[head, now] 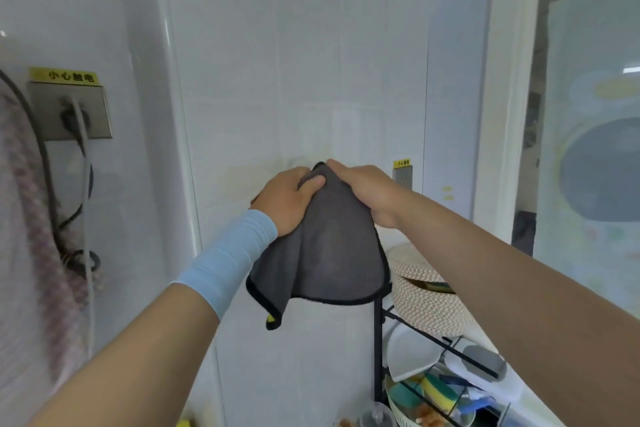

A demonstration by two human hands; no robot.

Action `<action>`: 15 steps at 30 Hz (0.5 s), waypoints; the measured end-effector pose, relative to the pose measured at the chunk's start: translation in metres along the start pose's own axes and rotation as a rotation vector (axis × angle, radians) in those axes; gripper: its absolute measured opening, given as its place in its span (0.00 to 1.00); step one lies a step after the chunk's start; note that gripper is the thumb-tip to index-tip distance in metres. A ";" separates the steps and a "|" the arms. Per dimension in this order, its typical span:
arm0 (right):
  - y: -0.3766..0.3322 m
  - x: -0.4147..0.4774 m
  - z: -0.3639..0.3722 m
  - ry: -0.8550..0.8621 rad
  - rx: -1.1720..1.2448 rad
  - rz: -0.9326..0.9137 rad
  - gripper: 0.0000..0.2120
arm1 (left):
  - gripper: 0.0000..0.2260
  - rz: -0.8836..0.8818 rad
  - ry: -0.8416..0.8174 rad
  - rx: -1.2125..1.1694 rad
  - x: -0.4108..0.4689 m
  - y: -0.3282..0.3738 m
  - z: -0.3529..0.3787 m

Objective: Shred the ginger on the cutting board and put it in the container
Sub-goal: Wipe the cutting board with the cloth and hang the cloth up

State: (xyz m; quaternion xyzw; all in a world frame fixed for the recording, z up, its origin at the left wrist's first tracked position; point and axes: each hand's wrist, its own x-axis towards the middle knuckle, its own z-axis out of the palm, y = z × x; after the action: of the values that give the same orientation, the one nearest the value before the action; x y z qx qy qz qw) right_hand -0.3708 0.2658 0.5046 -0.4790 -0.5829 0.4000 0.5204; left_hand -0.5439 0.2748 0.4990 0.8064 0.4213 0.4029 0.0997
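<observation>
A dark grey cloth (329, 246) with black edging and a yellow tag hangs in front of the white tiled wall, held up at its top. My left hand (287, 198) grips the cloth's top left, thumb over the fabric. My right hand (367, 191) lies over the top right of the cloth, fingers curled round it. No ginger, cutting board or container is in view.
A black wire rack (379, 340) at lower right holds a woven straw hat (426, 298), a white plate (412, 357), sponges (440, 392) and a basket. A wall socket (69, 111) with plugged cables is at left, a small socket (403, 175) behind my right hand, a glass door (588, 149) at right.
</observation>
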 end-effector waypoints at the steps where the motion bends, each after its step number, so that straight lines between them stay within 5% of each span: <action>1: 0.013 -0.012 -0.010 -0.056 -0.005 0.071 0.27 | 0.15 0.011 -0.062 -0.002 -0.004 0.002 0.013; 3: 0.043 -0.035 -0.034 -0.113 -0.028 0.170 0.33 | 0.14 0.037 -0.224 0.016 -0.016 0.008 0.042; 8: 0.125 -0.108 -0.102 -0.183 -0.186 0.421 0.31 | 0.15 0.046 -0.692 0.079 -0.060 0.014 0.131; 12: 0.191 -0.179 -0.147 -0.174 -0.462 0.558 0.16 | 0.21 0.100 -0.930 0.101 -0.106 0.018 0.223; 15: 0.233 -0.236 -0.169 -0.116 -0.596 0.677 0.16 | 0.18 0.176 -1.076 0.107 -0.144 0.034 0.285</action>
State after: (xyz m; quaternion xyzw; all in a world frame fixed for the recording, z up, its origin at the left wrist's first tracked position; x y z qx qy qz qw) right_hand -0.1701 0.0819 0.2509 -0.7482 -0.5114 0.3885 0.1664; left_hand -0.3602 0.1944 0.2475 0.9348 0.2619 -0.0817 0.2257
